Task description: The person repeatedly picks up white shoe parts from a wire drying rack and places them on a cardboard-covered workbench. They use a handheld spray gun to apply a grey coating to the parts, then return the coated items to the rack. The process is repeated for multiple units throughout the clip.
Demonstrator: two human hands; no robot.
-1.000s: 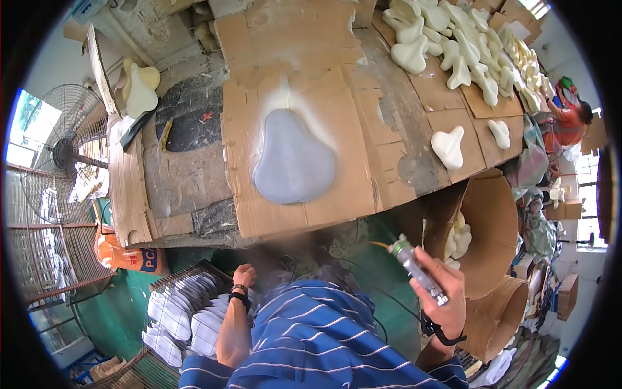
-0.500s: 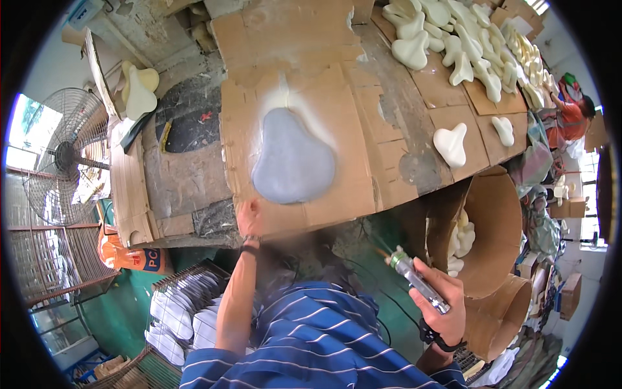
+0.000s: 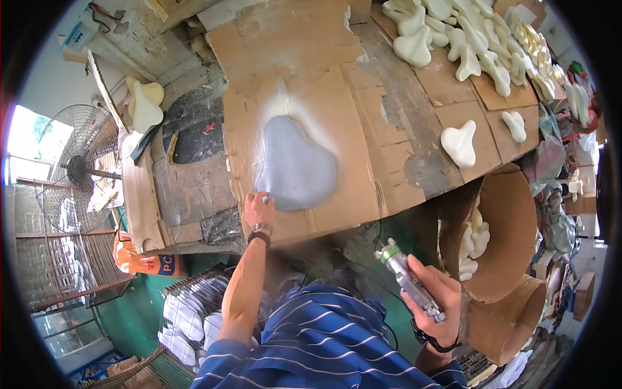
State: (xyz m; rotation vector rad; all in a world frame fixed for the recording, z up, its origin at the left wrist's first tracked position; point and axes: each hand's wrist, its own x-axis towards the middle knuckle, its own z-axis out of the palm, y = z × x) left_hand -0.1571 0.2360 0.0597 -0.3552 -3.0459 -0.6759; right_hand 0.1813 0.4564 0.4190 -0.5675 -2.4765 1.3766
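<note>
A grey, saddle-shaped pad (image 3: 299, 165) lies flat on a cardboard sheet (image 3: 353, 194), its narrow end pointing away from me. Pale spray haze rings its far end. My left hand (image 3: 260, 212) is at the pad's near left corner, fingers closed on the edge. To the right, over the floor and away from the bench, my right hand (image 3: 435, 299) is wrapped round a metal spray gun (image 3: 412, 280) with a green ring near its nozzle. The gun points up and left.
Cream saddle-shaped foam pieces (image 3: 459, 144) lie at the bench's right, with a heap behind. Open cardboard drums (image 3: 508, 240) stand below its right edge. A wire rack of white pads (image 3: 188, 318) is at lower left. A large fan (image 3: 77, 170) stands far left.
My left hand has moved forward and right, from beside the pad onto its near left corner. The spray gun has shifted slightly left, and the whole view has shifted a little.
</note>
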